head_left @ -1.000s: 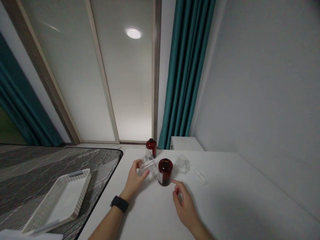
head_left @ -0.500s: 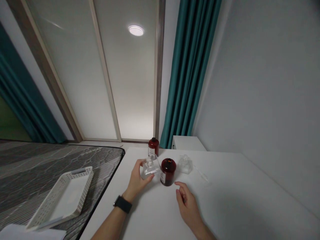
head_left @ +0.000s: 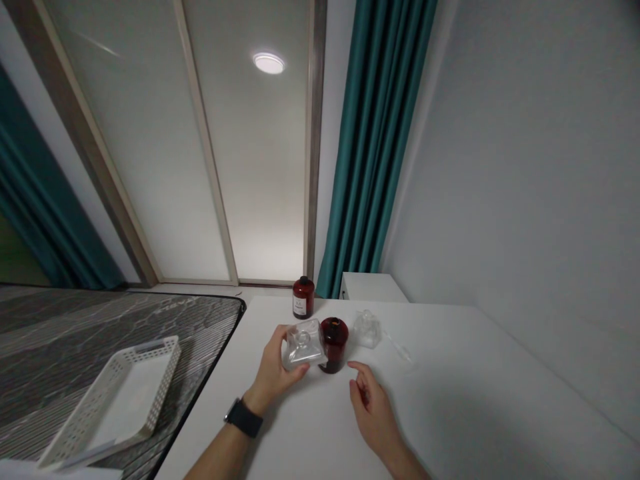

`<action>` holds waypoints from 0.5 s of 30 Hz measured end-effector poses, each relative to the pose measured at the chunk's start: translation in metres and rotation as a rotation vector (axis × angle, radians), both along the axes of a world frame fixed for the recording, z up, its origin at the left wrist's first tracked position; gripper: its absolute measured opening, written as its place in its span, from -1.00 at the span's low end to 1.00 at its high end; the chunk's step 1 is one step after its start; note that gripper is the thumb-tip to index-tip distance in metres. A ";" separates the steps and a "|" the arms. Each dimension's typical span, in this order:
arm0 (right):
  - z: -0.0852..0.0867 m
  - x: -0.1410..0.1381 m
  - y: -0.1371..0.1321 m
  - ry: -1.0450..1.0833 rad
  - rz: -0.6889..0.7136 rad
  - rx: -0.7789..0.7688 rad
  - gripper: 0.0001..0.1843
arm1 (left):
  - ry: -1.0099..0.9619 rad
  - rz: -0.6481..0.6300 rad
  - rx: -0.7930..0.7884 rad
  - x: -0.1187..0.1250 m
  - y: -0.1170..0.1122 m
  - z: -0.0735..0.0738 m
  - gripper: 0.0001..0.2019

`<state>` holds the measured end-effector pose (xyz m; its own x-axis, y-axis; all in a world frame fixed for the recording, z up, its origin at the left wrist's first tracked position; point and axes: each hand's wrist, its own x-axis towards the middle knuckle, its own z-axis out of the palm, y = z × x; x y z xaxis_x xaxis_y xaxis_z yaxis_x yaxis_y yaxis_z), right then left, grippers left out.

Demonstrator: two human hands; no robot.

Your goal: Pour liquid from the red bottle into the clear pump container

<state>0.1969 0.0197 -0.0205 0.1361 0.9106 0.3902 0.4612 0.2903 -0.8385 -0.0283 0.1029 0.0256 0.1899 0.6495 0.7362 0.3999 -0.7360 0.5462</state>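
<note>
My left hand [head_left: 274, 372], with a black watch on the wrist, grips a clear square bottle [head_left: 306, 341] between thumb and fingers. The bottle is tilted above the table, its round neck facing me. Just behind its right side stands a dark amber bottle [head_left: 335, 340] without a cap, partly hidden by it. My right hand [head_left: 369, 407] is held right of the amber bottle and nearer to me, apart from it. Its index finger and thumb are apart with nothing between them; the other fingers curl in.
A second amber bottle [head_left: 303, 298], black-capped and labelled, stands further back. Right of the uncapped one are a clear faceted object [head_left: 367, 330] and a thin clear stick-like item [head_left: 399, 348]. A white basket [head_left: 117, 393] lies on the grey surface at left. The white table [head_left: 475, 393] meets the wall.
The clear bottle in my left hand has tipped toward me and moved slightly lower, now covering part of the amber bottle. My right hand has barely moved. The view has shifted a little.
</note>
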 end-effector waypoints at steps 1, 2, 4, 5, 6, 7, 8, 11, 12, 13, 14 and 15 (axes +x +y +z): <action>0.000 0.001 0.001 -0.030 -0.008 0.041 -0.68 | 0.000 0.000 0.001 0.000 0.000 0.000 -0.44; 0.001 0.003 0.002 -0.070 -0.016 0.086 -0.69 | 0.002 0.002 0.005 -0.001 0.000 0.000 -0.43; 0.002 0.010 0.005 -0.174 -0.036 0.172 -0.71 | 0.008 0.008 0.019 -0.001 0.001 -0.001 -0.42; 0.002 0.016 0.007 -0.232 -0.053 0.209 -0.71 | 0.011 0.011 0.025 -0.001 0.001 -0.001 -0.41; 0.002 0.025 0.010 -0.286 -0.080 0.234 -0.71 | 0.013 0.015 0.031 -0.001 0.002 -0.001 -0.41; 0.002 0.034 0.013 -0.334 -0.118 0.249 -0.70 | 0.014 0.017 0.034 -0.001 0.002 -0.001 -0.41; 0.001 0.045 0.016 -0.371 -0.167 0.261 -0.70 | 0.015 0.019 0.037 -0.001 0.002 -0.001 -0.41; -0.005 0.082 0.025 -0.456 -0.325 0.258 -0.70 | 0.019 0.021 0.045 -0.001 0.002 -0.001 -0.42; -0.007 0.095 0.027 -0.471 -0.360 0.240 -0.71 | 0.021 0.020 0.050 -0.001 0.003 -0.001 -0.43; -0.010 0.106 0.030 -0.478 -0.387 0.208 -0.71 | 0.024 0.019 0.055 -0.001 0.003 -0.002 -0.44; -0.012 0.116 0.032 -0.475 -0.422 0.161 -0.69 | 0.028 0.019 0.061 -0.001 0.004 -0.002 -0.45; -0.015 0.125 0.035 -0.465 -0.448 0.110 -0.68 | 0.034 0.017 0.064 -0.001 0.004 -0.003 -0.46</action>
<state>0.3222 0.0549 -0.0357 0.2881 0.7562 0.5876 0.8647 0.0583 -0.4989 -0.0289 0.1069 0.0229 0.2043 0.6045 0.7699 0.4302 -0.7619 0.4841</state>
